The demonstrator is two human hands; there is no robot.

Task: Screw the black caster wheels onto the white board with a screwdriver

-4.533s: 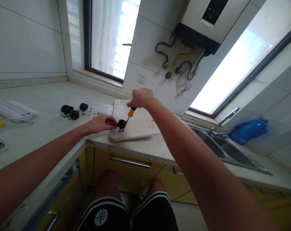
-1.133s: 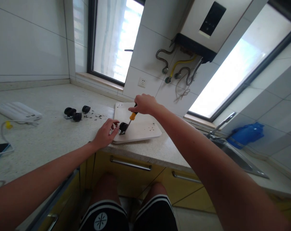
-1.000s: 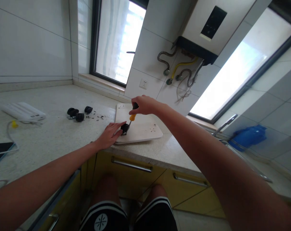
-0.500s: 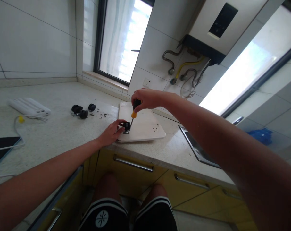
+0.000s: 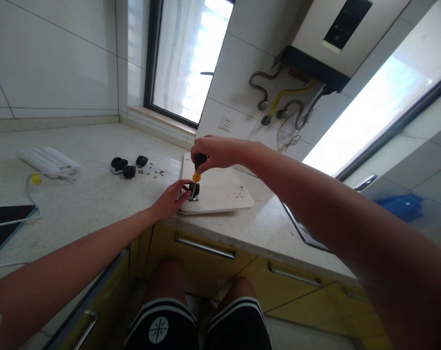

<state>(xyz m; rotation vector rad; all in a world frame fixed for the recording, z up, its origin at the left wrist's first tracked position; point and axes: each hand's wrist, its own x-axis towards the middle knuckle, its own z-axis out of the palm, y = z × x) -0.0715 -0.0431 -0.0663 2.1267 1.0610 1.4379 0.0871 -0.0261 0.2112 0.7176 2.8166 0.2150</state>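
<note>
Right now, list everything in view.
Counter: 1, pale, centre.
Board: 1, white, counter's edge.
Caster: 1, black, on board.
Screwdriver: 1, yellow-black, at caster.
Loose casters: seemingly 3, black, left.
Screws: several, dark, nearby.
Device: 1, white, left.
Cables: count unclear, white, left.
Slab: 1, black, leftmost.
Windows: 2, bright, back.
Wall unit: 1, silver, top.
Sink: 1, metallic, right.
Blue object: 1, right.
Drawers: several, yellow, below.
Shorts: 1, black, bottom.
Left fingers: several, at caster.
Right fingers: several, around screwdriver.
</note>
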